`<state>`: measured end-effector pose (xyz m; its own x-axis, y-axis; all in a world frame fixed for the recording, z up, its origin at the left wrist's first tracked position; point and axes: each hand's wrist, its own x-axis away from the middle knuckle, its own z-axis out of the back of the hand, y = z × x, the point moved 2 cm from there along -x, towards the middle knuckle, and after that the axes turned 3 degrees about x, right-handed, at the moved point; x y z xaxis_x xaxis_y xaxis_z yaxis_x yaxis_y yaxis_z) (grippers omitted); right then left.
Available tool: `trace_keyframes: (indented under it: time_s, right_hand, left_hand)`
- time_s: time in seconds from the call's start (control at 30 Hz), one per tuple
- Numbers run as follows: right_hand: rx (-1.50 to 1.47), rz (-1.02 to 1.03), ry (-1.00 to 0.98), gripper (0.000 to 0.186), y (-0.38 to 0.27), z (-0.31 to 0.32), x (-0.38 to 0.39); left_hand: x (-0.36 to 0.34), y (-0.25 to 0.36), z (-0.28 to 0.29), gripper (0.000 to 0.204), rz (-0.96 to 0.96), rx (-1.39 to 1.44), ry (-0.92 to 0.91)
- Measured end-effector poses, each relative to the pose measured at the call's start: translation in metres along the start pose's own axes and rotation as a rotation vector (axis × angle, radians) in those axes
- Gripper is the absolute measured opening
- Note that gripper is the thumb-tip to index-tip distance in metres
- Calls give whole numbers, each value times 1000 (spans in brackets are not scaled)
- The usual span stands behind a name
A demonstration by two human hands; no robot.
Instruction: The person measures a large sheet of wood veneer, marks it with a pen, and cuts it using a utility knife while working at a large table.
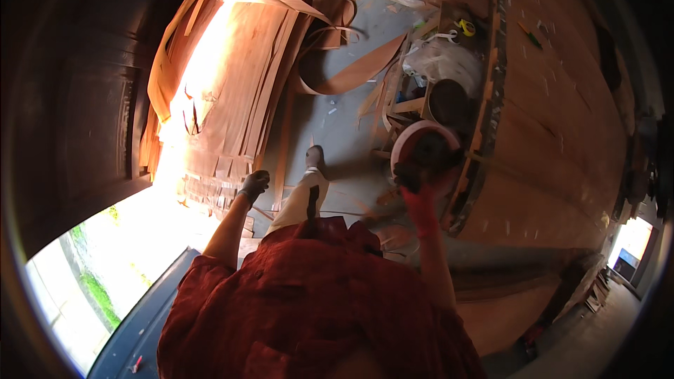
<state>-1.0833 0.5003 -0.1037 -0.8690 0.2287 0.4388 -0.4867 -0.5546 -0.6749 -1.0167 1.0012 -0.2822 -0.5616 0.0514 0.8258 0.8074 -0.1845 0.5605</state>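
My left hand (254, 184), in a dark glove, hangs beside the stacked wood veneer strips (260, 84) with its fingers curled; I cannot make out whether anything is in them. My right hand (411, 184), in a red and dark glove, grips the near edge of a round pinkish container (407, 140) with dark contents. Just beyond it, a dark cylindrical container (449, 102) sits on a wooden crate-like holder (411, 105) with crumpled clear plastic (439, 63), a wrench (448, 35) and a yellow tape measure (465, 27).
A large plywood surface (540, 168) with a battered edge runs along the right. Loose veneer offcuts (372, 63) lie on the grey floor (337, 116) around my foot (314, 158). A dark panelled door (84, 112), a bright opening (105, 253) and a blue-grey surface (144, 316) are at left.
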Motion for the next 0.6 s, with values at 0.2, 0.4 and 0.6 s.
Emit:
trace_keyframes:
  time_s: [0.2,0.4,0.6]
  right_hand:
    - [-79,188,-101,43,-50,-66,-54]
    - [-228,200,-166,46,-59,-94,-90]
    - [-489,108,-248,46,-69,-105,-156]
  left_hand:
    - [-8,-7,62,20,140,54,54]
    - [-10,-13,83,13,279,-177,32]
    - [-31,48,80,27,191,-8,43]
